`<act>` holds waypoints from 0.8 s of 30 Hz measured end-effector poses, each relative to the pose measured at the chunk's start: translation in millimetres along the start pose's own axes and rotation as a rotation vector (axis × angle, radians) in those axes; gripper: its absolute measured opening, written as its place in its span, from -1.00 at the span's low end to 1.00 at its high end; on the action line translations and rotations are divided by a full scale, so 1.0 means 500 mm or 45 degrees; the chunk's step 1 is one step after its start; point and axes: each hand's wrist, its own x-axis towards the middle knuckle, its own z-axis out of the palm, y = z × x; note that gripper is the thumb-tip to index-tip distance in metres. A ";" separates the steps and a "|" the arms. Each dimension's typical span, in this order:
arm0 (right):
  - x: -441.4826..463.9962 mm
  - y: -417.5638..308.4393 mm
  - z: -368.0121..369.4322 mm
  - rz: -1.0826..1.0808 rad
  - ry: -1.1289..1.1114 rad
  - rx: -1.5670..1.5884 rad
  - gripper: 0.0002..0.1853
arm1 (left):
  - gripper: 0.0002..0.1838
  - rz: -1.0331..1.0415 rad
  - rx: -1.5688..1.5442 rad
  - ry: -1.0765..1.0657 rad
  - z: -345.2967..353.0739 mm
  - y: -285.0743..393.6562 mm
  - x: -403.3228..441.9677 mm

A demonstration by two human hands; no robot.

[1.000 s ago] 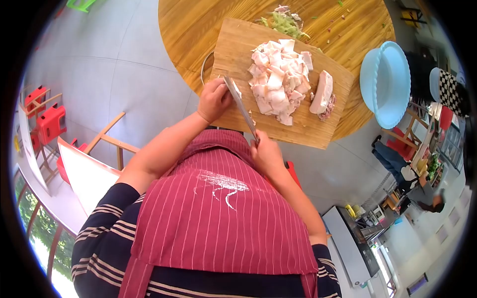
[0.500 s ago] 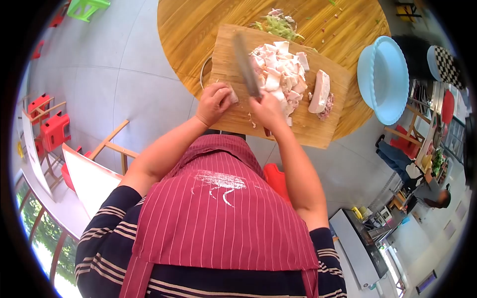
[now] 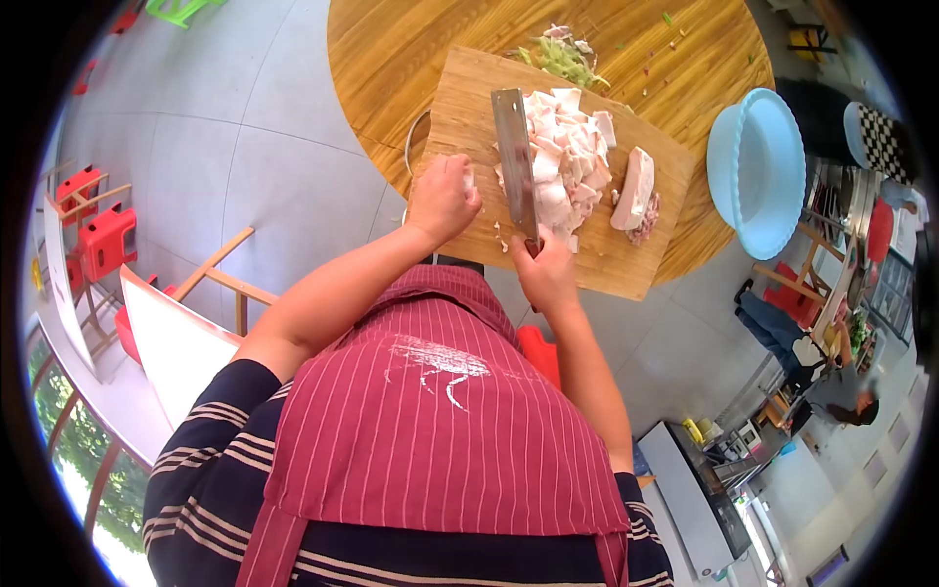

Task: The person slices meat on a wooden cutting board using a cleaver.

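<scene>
My right hand [image 3: 544, 271] is closed round the handle of a cleaver [image 3: 515, 161], whose blade stands at the left side of a pile of pale meat pieces [image 3: 562, 157]. At the left edge of the wooden cutting board [image 3: 616, 267], my left hand [image 3: 443, 200] is closed on a small piece of meat [image 3: 469, 182], mostly hidden by the fingers. A thick strip of meat [image 3: 637, 186] lies right of the pile, with small reddish scraps [image 3: 646, 223] beside it.
Green and pale scraps [image 3: 562, 57] lie on the round wooden table [image 3: 391, 59] beyond the board. A light blue basin [image 3: 724, 166] is at the table's right edge. Red stools [image 3: 106, 240] stand at left. Another person [image 3: 836, 391] is at far right.
The cleaver has gone from my left hand's side, through a raised blurred position, to the pile's left edge. My left hand has shifted slightly right, still closed.
</scene>
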 end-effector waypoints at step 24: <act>-0.027 0.094 0.067 -0.147 -0.077 -0.234 -0.68 | -0.75 0.470 -0.207 0.101 -0.021 -0.037 -0.054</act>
